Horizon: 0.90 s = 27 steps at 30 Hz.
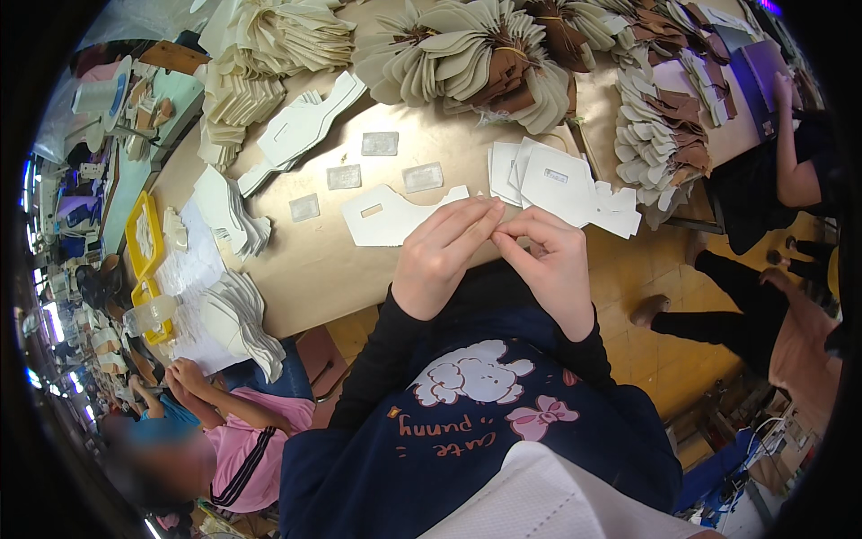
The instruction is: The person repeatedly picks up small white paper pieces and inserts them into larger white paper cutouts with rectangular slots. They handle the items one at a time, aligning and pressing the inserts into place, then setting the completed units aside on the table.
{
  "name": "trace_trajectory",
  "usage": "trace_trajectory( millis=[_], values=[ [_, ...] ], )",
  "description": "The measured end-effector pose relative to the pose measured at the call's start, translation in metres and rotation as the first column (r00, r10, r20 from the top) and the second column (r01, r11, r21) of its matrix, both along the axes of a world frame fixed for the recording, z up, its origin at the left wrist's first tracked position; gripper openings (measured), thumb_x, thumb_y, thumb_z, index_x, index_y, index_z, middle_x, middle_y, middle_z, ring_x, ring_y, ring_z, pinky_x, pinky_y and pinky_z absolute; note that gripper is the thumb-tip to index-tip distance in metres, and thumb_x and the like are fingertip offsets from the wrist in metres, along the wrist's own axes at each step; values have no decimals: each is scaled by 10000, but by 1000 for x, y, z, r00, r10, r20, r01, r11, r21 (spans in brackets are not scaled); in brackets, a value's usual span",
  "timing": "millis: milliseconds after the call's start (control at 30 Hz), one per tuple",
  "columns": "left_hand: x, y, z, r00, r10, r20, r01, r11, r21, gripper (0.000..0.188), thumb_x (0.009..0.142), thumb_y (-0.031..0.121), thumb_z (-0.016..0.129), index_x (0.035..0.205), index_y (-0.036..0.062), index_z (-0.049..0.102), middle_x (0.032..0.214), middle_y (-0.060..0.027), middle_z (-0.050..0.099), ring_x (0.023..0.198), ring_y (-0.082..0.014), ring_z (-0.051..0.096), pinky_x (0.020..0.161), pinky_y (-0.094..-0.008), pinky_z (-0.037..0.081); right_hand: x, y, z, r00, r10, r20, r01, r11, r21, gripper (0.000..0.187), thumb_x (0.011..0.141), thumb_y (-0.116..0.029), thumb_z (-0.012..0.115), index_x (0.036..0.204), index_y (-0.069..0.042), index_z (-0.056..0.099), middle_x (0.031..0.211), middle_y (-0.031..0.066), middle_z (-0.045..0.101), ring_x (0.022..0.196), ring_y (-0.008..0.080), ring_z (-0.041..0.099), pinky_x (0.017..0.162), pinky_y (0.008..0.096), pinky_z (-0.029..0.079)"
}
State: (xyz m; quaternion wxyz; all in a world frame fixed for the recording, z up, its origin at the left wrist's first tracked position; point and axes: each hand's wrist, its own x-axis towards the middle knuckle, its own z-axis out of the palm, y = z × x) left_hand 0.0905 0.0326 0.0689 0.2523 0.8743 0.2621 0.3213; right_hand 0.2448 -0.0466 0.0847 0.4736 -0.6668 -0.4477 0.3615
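My left hand (446,254) and my right hand (550,262) meet at their fingertips above the near edge of the table. The fingers of both are pressed together in a pinch; whatever lies between them is too small or hidden to make out. Just beyond my left hand lies a flat white cut piece (395,225) with a rectangular slot, partly covered by the hand. Past my right hand is a fanned stack of white cut pieces (555,184), the top one with a small label-like mark. Several small grey rectangular plates, such as this grey plate (380,144), lie farther back.
Bundles of cream and brown cut pieces (485,63) line the far side of the table (305,278). More white stacks (238,314) and a yellow tray (144,235) are at the left. A person in pink (260,440) sits at lower left; other people are at the right.
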Motion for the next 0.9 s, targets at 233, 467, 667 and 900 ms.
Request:
trace_trajectory(
  millis=[233,467,667,900],
  values=[
    [1,0,-2,1000,-17,26,18,1000,-17,457,726,-23,687,1181,14,704,1134,-109,704,1036,-288,682,855,-364,577,1,0,-3,1000,3,26,-3,1000,-14,72,826,-46,743,869,1,710,742,32,639,498,88,421,481,264,343],
    [1,2,-2,1000,-11,8,12,1000,-8,468,728,-23,688,1194,15,702,1132,-111,704,1042,-288,680,858,-365,577,2,0,0,999,-7,-51,6,1000,-13,68,829,-44,746,884,-6,735,757,26,659,500,72,408,476,255,327],
    [2,0,-1,1000,-7,-1,7,1000,-14,477,718,-24,691,1193,16,703,1123,-112,705,1041,-288,681,852,-366,579,0,1,-2,1000,-19,4,19,999,-27,80,812,-58,748,860,-2,715,727,25,636,504,83,419,480,266,342],
    [3,0,-1,1000,-20,18,20,1000,-11,464,716,-22,692,1180,1,701,1120,-116,704,1033,-289,682,850,-364,578,1,0,-4,1000,-15,28,17,998,-57,89,806,-69,744,844,-1,698,718,27,615,511,93,424,491,273,355]
  ],
)
